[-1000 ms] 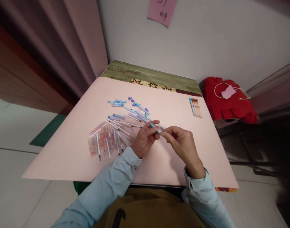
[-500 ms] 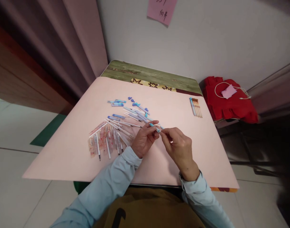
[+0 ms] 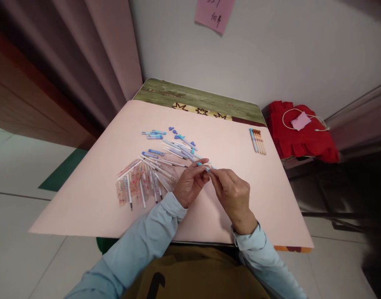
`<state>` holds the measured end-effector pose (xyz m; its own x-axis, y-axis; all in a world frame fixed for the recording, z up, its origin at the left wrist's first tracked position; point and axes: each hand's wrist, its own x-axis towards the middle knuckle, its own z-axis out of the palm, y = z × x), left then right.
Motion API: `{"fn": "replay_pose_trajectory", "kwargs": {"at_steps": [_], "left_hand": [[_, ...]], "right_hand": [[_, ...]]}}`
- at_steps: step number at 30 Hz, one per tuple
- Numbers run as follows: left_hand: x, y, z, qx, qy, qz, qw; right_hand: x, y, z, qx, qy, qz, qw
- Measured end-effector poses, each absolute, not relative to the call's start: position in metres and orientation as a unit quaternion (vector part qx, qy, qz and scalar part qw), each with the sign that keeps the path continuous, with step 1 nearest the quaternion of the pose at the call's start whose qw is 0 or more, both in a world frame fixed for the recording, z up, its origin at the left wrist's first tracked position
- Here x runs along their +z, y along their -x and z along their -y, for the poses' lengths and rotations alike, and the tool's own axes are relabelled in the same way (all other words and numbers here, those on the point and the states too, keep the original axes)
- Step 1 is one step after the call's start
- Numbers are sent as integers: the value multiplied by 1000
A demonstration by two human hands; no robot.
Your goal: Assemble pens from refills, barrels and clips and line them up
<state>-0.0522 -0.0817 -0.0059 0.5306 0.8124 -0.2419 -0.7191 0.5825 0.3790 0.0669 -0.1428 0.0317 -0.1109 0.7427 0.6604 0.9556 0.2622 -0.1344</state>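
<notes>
My left hand pinches a light blue pen part between thumb and fingers. My right hand is closed at the other end of that part, its fingertips meeting those of the left; they hide most of what is there. Beyond and left of my hands lie blue pen barrels and white ink refills. Small blue cap pieces and short blue pen pieces rest further back. Several clear printed sleeves lie left of my left hand, with refills among them.
Finished-looking pens, one blue and several brown-topped, stand in a row at the right on the pink table cover. Past the right edge, a red cushioned seat carries a cable and pink note. A wall closes the back.
My right hand has shifted slightly left, closer to my left hand, and its wrist has turned a little. The pieces on the table have stayed put.
</notes>
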Motion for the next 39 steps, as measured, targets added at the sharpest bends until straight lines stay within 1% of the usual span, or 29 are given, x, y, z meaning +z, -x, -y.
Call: {"fn": "replay_pose_trajectory", "kwargs": {"at_steps": [5, 7, 9, 13, 15, 17, 20, 22, 26, 29, 33, 39], "left_hand": [[-6, 53, 80, 439, -74, -188, 875], [-5, 54, 79, 440, -53, -176, 879], [-5, 56, 78, 444, -30, -164, 880], [-3, 57, 77, 452, 8, -144, 880], [-3, 58, 76, 454, 19, -138, 880], [-3, 58, 76, 455, 24, -135, 880], [-4, 58, 76, 455, 24, -134, 880], [-4, 59, 76, 455, 18, -133, 880], [-6, 58, 75, 460, -6, -143, 876], [-8, 56, 76, 469, -37, -172, 866], [-10, 54, 76, 478, -69, -209, 850], [-7, 52, 78, 497, -95, -253, 824]], "right_hand": [[31, -75, 141, -109, 594, 698, 384], [28, -85, 140, -101, 633, 666, 382], [21, -98, 140, -90, 689, 633, 342], [-3, -114, 141, -44, 766, 598, 231], [-15, -115, 142, -32, 772, 600, 209], [-23, -114, 141, -25, 767, 606, 208], [-27, -111, 139, -19, 765, 604, 223], [-23, -110, 140, -6, 769, 589, 248], [-2, -103, 150, 45, 756, 541, 366], [21, -92, 158, 57, 698, 570, 429], [38, -81, 160, 26, 648, 614, 450], [34, -78, 157, 15, 651, 625, 431]]}}
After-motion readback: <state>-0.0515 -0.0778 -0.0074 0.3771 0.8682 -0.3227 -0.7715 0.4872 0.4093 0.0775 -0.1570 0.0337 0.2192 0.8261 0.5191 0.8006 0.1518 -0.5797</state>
